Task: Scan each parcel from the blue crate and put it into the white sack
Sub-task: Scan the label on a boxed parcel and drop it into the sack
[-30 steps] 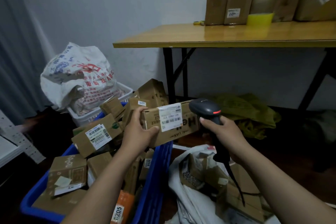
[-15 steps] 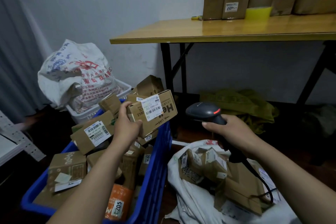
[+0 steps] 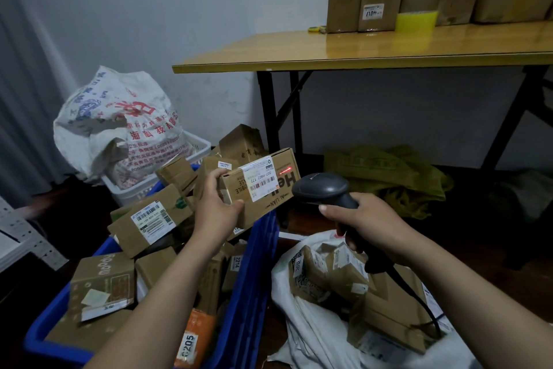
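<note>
My left hand (image 3: 216,210) grips a long brown cardboard parcel (image 3: 263,189) by its left end, above the right rim of the blue crate (image 3: 254,273). The parcel's white barcode label faces me, and a red scan line glows just right of the label. My right hand (image 3: 368,222) holds a black handheld scanner (image 3: 321,189), its head almost touching the parcel's right end. The crate is piled with several cardboard parcels. The white sack (image 3: 317,335) lies open on the floor at lower right with several parcels inside.
A yellow-topped folding table (image 3: 374,50) with black legs stands behind, carrying several open cardboard boxes. A full printed white bag (image 3: 119,123) sits in a white basket behind the crate. Olive-green bags lie under the table. A grey metal rack edge shows at left.
The parcel dipped left toward the crate, then came back right to the scanner head. The scanner's red line now falls on the parcel beside its label.
</note>
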